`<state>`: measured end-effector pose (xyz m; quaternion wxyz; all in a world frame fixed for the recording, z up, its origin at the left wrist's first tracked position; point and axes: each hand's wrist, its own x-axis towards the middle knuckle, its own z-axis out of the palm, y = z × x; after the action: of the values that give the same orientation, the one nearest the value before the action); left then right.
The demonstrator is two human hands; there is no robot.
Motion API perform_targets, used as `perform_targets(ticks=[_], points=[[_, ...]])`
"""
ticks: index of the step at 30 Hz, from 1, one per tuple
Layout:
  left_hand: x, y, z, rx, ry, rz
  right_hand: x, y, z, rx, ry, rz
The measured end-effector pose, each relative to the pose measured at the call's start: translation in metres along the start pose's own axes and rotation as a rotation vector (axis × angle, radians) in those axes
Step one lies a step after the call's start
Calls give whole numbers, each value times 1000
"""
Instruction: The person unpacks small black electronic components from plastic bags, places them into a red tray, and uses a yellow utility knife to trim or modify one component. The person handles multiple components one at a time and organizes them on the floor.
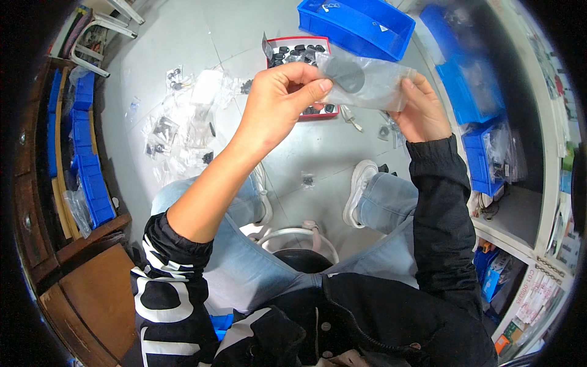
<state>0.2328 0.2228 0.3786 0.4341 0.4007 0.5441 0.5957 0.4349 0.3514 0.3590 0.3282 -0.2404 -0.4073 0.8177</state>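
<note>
A clear plastic bag (380,92) is stretched sideways between my two hands, above the floor. Inside its left part shows a dark, rounded flat piece (348,74); I cannot make out its kind. My left hand (286,96) pinches the bag's left end between thumb and fingers. The other end is gripped by my right hand (423,111), thumb in front and fingers partly hidden. Behind the bag and my left hand, a red-edged box (334,114) of small black parts (298,51) is partly covered.
A blue bin (361,30) lies on the floor beyond the box. Small clear bags (164,131) with dark parts are scattered at the left. Blue bins line a wooden cabinet (30,202) at left and a shelf (538,183) at right. A stool (101,37) stands far left.
</note>
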Motion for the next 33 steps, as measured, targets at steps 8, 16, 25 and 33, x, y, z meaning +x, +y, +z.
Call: perform_targets(ticks=[8, 16, 25, 33], points=[[-1, 1, -1, -197, 113, -34, -9, -4, 12, -17, -10, 10], [-8, 11, -4, 52, 89, 91, -13, -4, 16, -35, 24, 10], [-10, 18, -4, 530, 176, 782, -8, -3, 16, -475, 27, -511], [-10, 16, -2, 550, 166, 892, -14, -4, 22, -363, 21, -621]])
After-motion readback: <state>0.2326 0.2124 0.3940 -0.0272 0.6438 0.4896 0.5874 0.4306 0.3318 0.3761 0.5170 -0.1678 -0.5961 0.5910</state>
